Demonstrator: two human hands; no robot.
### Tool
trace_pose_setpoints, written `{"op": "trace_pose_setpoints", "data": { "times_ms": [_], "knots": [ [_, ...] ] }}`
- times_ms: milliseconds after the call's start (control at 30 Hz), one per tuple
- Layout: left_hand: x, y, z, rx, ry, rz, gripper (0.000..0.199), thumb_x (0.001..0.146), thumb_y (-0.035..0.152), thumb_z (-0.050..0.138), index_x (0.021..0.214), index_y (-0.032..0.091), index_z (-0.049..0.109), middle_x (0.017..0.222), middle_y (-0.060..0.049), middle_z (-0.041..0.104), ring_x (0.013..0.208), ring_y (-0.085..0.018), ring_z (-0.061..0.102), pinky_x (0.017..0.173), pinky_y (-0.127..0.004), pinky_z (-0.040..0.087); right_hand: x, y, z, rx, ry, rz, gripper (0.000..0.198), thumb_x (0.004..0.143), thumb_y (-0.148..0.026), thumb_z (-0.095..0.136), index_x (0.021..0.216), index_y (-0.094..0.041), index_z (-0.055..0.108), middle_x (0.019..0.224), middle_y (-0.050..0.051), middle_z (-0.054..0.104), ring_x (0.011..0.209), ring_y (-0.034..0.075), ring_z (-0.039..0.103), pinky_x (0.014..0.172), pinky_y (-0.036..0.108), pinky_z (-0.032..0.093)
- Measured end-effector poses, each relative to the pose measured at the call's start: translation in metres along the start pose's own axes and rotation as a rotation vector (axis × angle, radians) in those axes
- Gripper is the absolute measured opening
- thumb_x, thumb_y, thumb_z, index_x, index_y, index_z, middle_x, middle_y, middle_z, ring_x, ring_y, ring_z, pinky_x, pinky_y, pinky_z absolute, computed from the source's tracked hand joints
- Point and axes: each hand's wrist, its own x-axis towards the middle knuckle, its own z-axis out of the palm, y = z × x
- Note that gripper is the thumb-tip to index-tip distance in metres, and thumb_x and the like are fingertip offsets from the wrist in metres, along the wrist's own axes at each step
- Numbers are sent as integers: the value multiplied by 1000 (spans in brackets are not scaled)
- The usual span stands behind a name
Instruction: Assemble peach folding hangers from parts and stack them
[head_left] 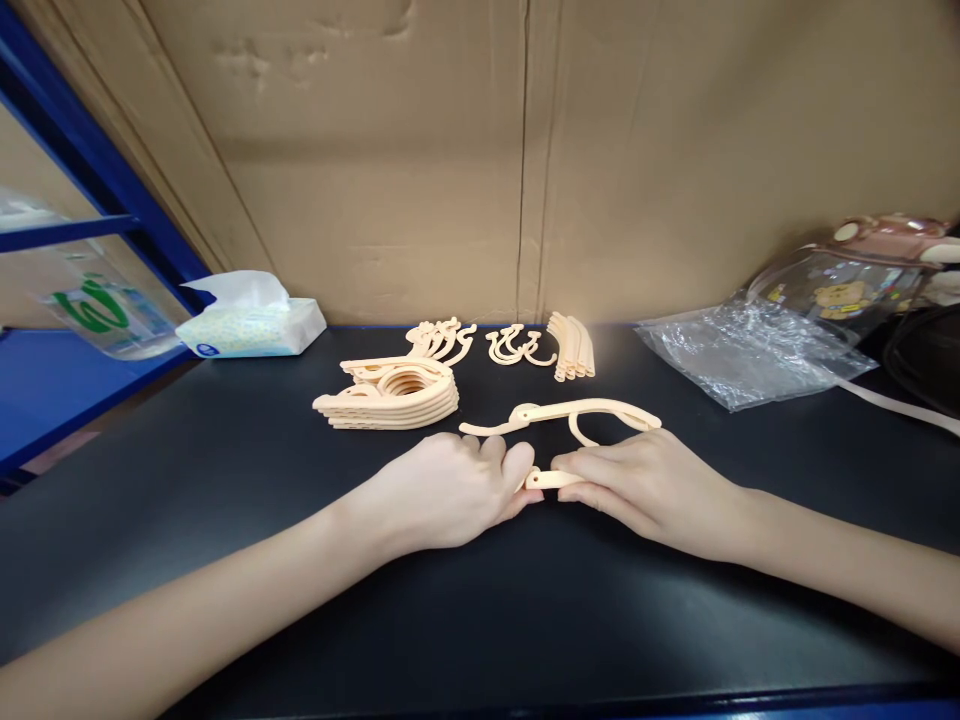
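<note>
My left hand is closed, fingers curled, pinching one end of a cream plastic hanger part. My right hand grips the part's other side; a short straight section with a small pivot hole shows between my fingertips, the rest hidden by both hands. Just behind my hands lies a cream folding hanger with a hinged arm and a curved piece below it. Left of it is a stack of folded cream hangers. Farther back are loose cream hooks and a bundle of curved hanger arms.
More cream hooks lie behind the stack. A tissue pack is at the back left. Clear plastic bag and transparent bear-print bottle stand at the right. A cardboard wall closes the back of the black table.
</note>
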Motion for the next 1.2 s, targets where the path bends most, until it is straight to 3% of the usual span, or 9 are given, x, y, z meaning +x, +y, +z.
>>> {"op": "trace_pose_setpoints", "data": {
  "times_ms": [233,500,1200],
  "knots": [
    [0,-1,-1,-121,47,-19,24,95,29,32,76,18,42,63,0,55,50,-15,56,42,-26,28,0,2,1,-37,45,-15,29,99,-31,36,85,-18,57,68,-3,61,55,9,55,52,23,31],
    [0,0,4,-377,61,-105,23,90,30,40,70,18,40,59,4,54,50,-11,55,44,-24,25,-2,3,5,-89,-15,-12,33,99,-33,33,90,-17,60,70,-1,63,57,11,58,51,24,31],
    [1,5,0,-361,-6,-49,19,89,25,39,72,18,42,60,2,55,47,-13,53,44,-26,29,-3,1,5,-101,-15,-51,36,100,-32,29,89,-16,60,69,0,61,56,12,56,52,25,33]
  ]
}}
